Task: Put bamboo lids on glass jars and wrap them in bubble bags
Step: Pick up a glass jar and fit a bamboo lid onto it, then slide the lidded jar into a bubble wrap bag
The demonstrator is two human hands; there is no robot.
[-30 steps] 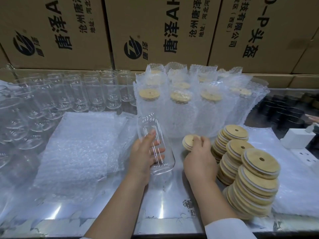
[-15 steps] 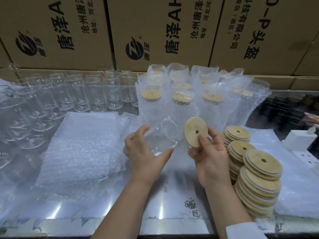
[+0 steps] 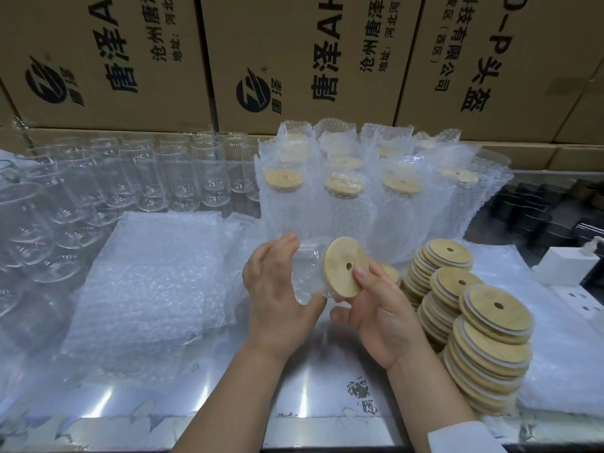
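Gripping a clear glass jar (image 3: 309,266) tipped sideways above the near middle of the shiny table (image 3: 228,397), the left hand (image 3: 277,289) curls fingers and thumb round the glass. The right hand (image 3: 382,308) pinches a round bamboo lid with a centre hole (image 3: 343,266) at the jar's mouth, just left of stacked bamboo lids (image 3: 483,325). Flat bubble bags (image 3: 147,273) lie to the left.

Even, fairly bright light fell from overhead. White streaks of glare lay on the shiny surface (image 3: 261,403) near the bottom edge, and small glints dotted the glass jars (image 3: 183,181). The cardboard boxes (image 3: 294,44) bowed with wide-angle distortion; the far right was dim.
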